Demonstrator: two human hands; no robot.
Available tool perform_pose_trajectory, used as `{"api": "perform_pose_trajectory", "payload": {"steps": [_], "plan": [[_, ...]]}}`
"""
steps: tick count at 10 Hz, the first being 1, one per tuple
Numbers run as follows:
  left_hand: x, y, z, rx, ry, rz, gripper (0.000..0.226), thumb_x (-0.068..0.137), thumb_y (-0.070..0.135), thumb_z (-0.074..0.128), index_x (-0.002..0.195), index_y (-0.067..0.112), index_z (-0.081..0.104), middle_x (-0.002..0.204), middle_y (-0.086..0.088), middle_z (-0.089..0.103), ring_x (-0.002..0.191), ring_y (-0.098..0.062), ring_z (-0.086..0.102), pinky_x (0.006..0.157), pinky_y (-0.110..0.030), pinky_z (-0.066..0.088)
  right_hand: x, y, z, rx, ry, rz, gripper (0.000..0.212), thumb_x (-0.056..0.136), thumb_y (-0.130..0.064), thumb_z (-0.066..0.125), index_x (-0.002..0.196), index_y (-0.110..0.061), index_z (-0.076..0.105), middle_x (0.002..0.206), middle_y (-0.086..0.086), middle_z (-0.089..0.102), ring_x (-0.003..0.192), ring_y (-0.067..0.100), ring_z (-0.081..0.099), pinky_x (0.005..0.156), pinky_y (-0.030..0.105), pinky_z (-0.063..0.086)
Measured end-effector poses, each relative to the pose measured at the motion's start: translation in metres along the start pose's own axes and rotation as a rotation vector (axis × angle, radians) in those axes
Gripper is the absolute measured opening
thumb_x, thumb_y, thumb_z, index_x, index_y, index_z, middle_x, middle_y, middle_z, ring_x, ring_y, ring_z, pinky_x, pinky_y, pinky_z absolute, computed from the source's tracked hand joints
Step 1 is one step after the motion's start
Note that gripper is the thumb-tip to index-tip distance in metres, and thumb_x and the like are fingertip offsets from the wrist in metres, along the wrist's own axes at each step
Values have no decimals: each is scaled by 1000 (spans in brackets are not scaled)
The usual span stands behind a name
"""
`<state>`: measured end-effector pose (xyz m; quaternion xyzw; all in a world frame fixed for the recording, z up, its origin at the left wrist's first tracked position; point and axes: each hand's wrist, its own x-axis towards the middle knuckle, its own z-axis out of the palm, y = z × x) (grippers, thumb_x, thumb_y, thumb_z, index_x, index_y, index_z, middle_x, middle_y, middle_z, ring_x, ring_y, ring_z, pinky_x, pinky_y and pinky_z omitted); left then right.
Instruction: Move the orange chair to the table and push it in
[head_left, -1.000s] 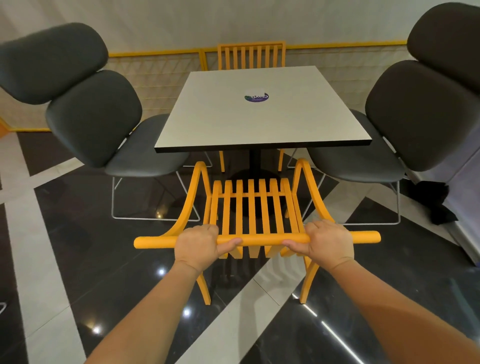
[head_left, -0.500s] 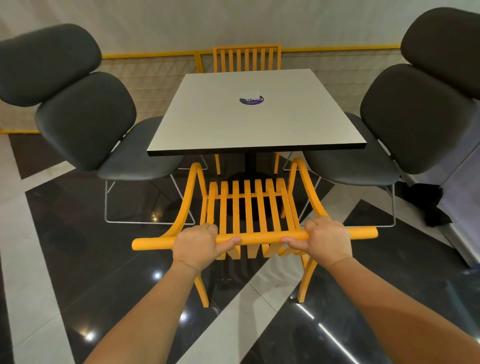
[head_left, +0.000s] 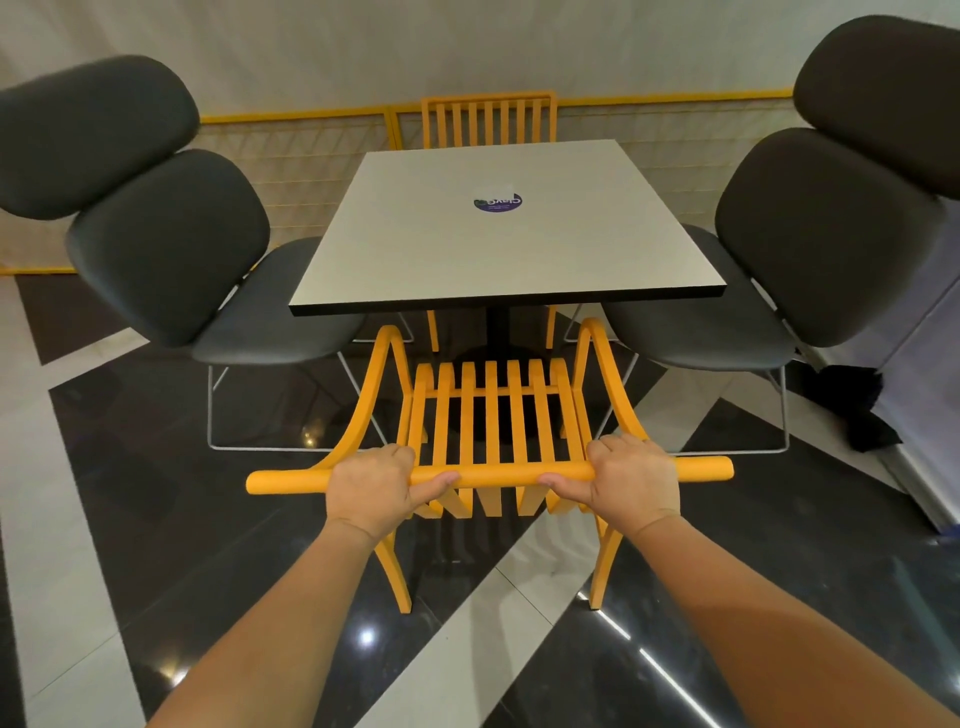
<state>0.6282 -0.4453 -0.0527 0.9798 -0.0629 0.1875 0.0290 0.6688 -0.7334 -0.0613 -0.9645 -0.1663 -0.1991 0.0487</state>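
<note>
With both hands wrapped around the top rail, the left hand (head_left: 371, 486) and right hand (head_left: 631, 480) are closed tight on the orange chair (head_left: 491, 415), thumbs tucked under the bar and fingers curled over it. It's a slatted thing with curved armrests, facing the table (head_left: 498, 244). Its seat front sits right at the near table edge, arm tips just under it, back legs on the glossy dark floor (head_left: 182, 519). Grey padded chairs (head_left: 171, 244) sit either side.

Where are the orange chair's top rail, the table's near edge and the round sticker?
orange chair top rail (head_left: 498, 473), head view: middle of the bar between the hands.
table (head_left: 506, 304), head view: dark near edge.
round sticker (head_left: 497, 203), head view: its centre.
</note>
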Motion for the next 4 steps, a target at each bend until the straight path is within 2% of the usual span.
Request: {"api": "perform_pose_trajectory", "payload": {"steps": [1,2,3,4], "plan": [[-1,1,-1,7,-45,-11,82,85,79,9,52,18,51,44,4,46,36,-12,42,37,-21,34,-2,0,-1,2,-47,10,78,80,-85,16,56,-20,51,54,-5,48,53,13,47,50,26,37],[-1,1,-2,53,-65,-21,83,85,79,7,59,18,57,49,5,49,42,-12,45,39,-23,36,-5,-2,-3,-17,-69,21,83,82,-83,15,74,-17,65,70,-1,61,70,19,57,66,35,45],[-1,2,-3,66,-104,-24,85,87,77,10,107,19,69,92,0,72,83,-19,68,67,-32,54,-4,-5,-8,-11,-135,31,91,83,-82,13,130,-18,57,123,3,63,118,26,52,100,48,36],[-3,2,-7,19,-157,-26,85,87,78,12,152,26,23,155,0,33,145,-24,24,115,-47,23,-1,-9,-17,34,-130,66,93,81,-85,13,152,-24,19,158,0,24,146,24,14,117,54,5]]}}
